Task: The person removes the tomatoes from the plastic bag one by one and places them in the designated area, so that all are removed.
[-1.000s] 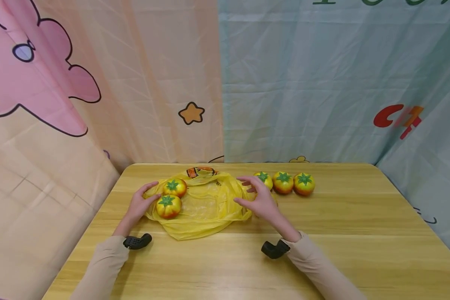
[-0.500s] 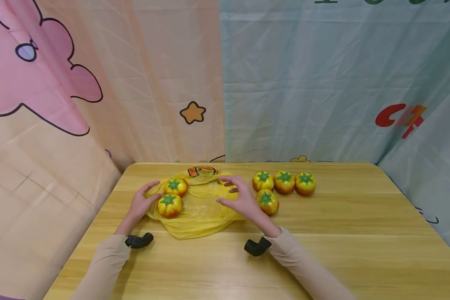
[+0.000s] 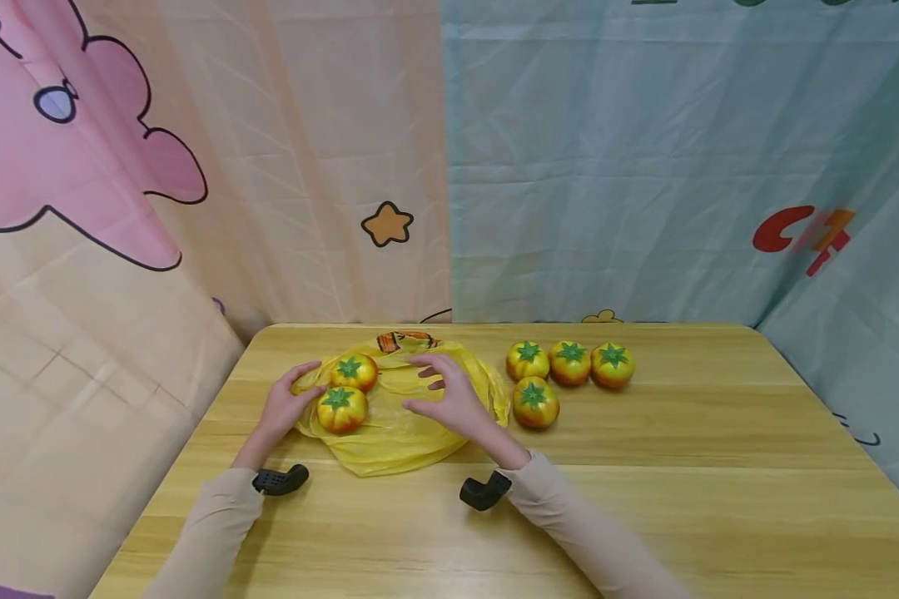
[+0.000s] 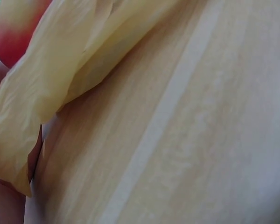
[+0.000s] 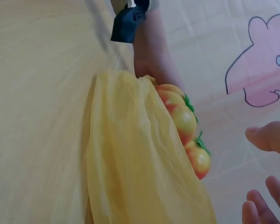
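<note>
A thin yellow plastic bag (image 3: 419,445) lies spread on the table, with two yellow-red tomatoes (image 3: 342,409) with green star-shaped tops at its left side. My left hand (image 3: 280,408) holds the bag's left edge, its thumb against the nearer tomato. In the left wrist view, a fold of the bag (image 4: 51,70) covers much of that hand. My right hand (image 3: 449,401) hovers over the middle of the bag, fingers spread and holding nothing. The right wrist view shows its thumb and fingertips (image 5: 266,136) apart from the bag (image 5: 126,154).
Right of the bag stand several more tomatoes, three in a back row (image 3: 570,364) and one (image 3: 535,403) in front. A patterned curtain (image 3: 330,166) hangs behind the wooden table (image 3: 682,466). Black devices (image 3: 484,491) are strapped to both wrists.
My right hand has moved left from the bag's right edge to above its middle, uncovering the front tomato on the right. The left hand and the two tomatoes on the bag stay in place.
</note>
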`<state>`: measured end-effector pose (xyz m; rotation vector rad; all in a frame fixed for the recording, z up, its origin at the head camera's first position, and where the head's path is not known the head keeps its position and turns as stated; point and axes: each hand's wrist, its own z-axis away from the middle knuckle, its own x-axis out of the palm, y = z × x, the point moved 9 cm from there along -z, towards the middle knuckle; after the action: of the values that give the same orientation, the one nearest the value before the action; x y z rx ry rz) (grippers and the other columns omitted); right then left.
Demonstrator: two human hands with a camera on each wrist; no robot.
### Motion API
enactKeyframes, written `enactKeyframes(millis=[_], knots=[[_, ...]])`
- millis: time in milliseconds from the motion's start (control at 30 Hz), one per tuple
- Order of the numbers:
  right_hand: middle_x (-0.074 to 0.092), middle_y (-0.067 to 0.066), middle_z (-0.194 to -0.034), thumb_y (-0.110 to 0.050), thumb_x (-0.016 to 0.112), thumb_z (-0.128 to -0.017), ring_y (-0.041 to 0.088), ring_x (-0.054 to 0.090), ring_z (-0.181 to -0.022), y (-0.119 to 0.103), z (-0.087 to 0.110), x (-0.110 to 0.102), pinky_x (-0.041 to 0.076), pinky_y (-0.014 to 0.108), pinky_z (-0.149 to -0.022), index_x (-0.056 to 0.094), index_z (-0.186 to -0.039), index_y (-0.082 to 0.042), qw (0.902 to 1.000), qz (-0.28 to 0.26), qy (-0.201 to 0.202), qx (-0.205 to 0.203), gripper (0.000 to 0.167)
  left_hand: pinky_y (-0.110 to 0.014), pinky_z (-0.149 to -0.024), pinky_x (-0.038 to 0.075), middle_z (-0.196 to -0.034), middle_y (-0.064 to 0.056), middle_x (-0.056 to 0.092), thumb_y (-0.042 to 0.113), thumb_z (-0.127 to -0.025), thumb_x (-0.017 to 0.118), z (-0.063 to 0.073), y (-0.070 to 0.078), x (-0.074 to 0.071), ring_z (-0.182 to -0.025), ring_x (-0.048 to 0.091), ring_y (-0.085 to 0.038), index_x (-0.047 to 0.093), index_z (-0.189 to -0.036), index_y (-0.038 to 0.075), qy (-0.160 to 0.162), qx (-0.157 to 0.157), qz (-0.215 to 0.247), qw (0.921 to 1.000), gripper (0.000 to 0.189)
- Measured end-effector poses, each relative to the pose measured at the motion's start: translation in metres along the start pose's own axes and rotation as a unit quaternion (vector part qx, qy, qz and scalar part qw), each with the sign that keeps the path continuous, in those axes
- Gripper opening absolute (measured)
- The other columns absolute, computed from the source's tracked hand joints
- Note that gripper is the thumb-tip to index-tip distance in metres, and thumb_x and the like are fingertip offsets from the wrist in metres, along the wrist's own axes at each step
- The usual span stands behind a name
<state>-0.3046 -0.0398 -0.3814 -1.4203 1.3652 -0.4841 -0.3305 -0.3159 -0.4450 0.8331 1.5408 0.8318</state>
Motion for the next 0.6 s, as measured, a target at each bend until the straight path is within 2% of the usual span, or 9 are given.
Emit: enactKeyframes(millis=[133,267,600], knots=[[0.054,0.016,-0.126,-0.008,0.078,-0.078,0.039,0.055,-0.112,0.003,-0.002,0.011,0.051,0.051,-0.090,0.055,-0.130,-0.008,0.9996,-0.025,-0.009,0.001,0.057,-0.054,-0.118,0.018,-0.149,-0.023,0.039,0.015,-0.094,0.061,-0.001,-0.001,0.001,-0.143,0.026,-0.037,0.044,-0.140,-0.002,-0.003,0.000,-0.003,1.0000,0.052],[0.053,0.018,-0.127,-0.006,0.077,-0.078,0.041,0.054,-0.113,0.006,-0.003,0.022,0.049,0.054,-0.090,0.054,-0.131,-0.008,0.9990,-0.041,-0.016,0.005,0.058,-0.055,-0.118,0.017,-0.149,-0.022,0.038,0.016,-0.094,0.061,-0.001,-0.004,0.001,-0.143,0.025,-0.037,0.044,-0.140,-0.001,-0.004,-0.002,-0.005,1.0000,0.052],[0.050,0.018,-0.133,-0.010,0.080,-0.077,0.037,0.053,-0.116,0.014,-0.013,0.050,0.051,0.047,-0.093,0.052,-0.134,-0.009,0.9989,-0.020,-0.034,0.027,0.064,-0.053,-0.119,0.018,-0.149,-0.021,0.040,0.015,-0.093,0.062,-0.002,-0.005,0.000,-0.143,0.026,-0.036,0.045,-0.139,-0.001,0.000,-0.003,0.004,1.0000,0.051]])
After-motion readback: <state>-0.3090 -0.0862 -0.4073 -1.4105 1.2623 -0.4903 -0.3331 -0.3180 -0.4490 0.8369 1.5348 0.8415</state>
